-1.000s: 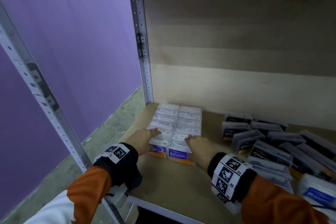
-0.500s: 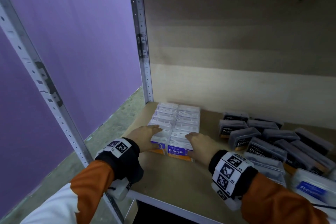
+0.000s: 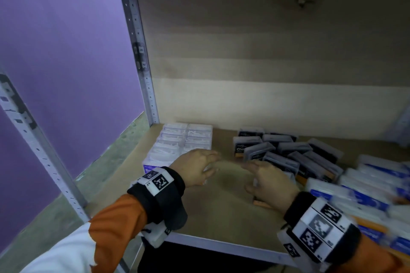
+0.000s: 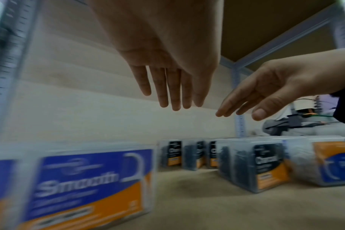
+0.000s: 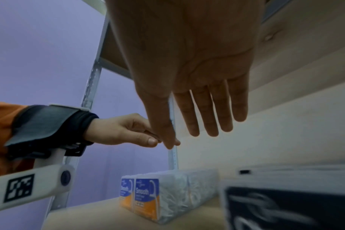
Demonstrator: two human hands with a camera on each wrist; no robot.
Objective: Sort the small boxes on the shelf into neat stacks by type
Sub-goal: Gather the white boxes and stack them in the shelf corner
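Two hands (image 3: pixel 195 167) (image 3: pixel 269 184) outstretched, fingers (image 4: pixel 173 91) straight.

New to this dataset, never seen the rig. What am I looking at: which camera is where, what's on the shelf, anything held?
No robot here: a person works with bare hands and wears three cameras. The head view looks down at both hands; each wrist view looks along its own palm to the fingers. The left hand and right hand hover over the shelf with fingers relaxed, holding nothing. At the shelf's left stand the white Smooth boxes in a tidy block. In the middle lie the dark Charcoal boxes, loosely rowed. At the right edge, blurred, are blue-labelled boxes. The patterned squares on the wristbands are printed marker tags.
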